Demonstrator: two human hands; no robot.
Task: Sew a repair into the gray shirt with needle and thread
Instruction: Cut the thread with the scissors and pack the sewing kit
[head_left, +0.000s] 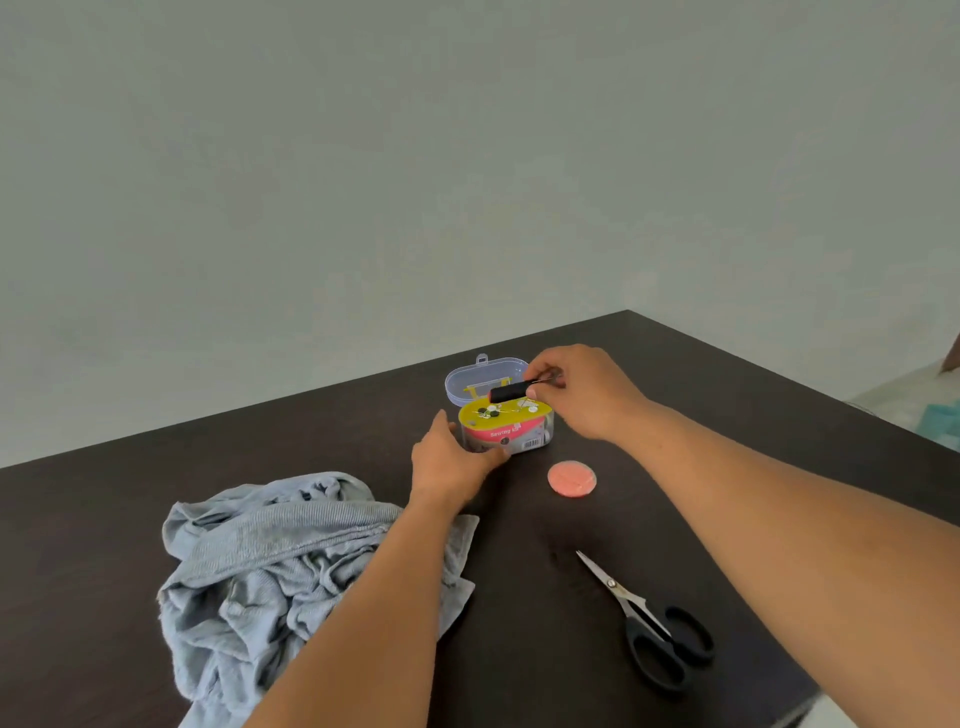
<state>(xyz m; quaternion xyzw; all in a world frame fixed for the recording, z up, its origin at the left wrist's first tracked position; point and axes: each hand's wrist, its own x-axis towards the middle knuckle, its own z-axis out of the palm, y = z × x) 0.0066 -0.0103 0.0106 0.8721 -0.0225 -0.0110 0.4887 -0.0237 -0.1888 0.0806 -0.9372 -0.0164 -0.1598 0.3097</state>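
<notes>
Stage: The work looked to be at its very start, with supplies being taken out and no stitch visible.
Right hand: The right hand (576, 389) pinched a black thread spool (511, 391) by one end, holding it just above the open sewing kit box (506, 428).
Left hand: The left hand (452, 460) gripped the near left side of the box, apparently steadying it on the dark table (701, 395).
Kit: Its clear lid (475, 376) stood hinged back; a yellow insert with buttons lay on top of the contents.
Gray shirt: The gray shirt (270, 566) lay crumpled on the table to the left, under the left forearm, held by neither hand.
Needle: No needle could be made out in this view.
Other tools: Black-handled scissors (649, 623) lay closed near the right forearm; a small round pink case (572, 479) sat just in front of the box.
Left to do: Judging from the layout, threading, finding the damaged spot, stitching and trimming all remained.
</notes>
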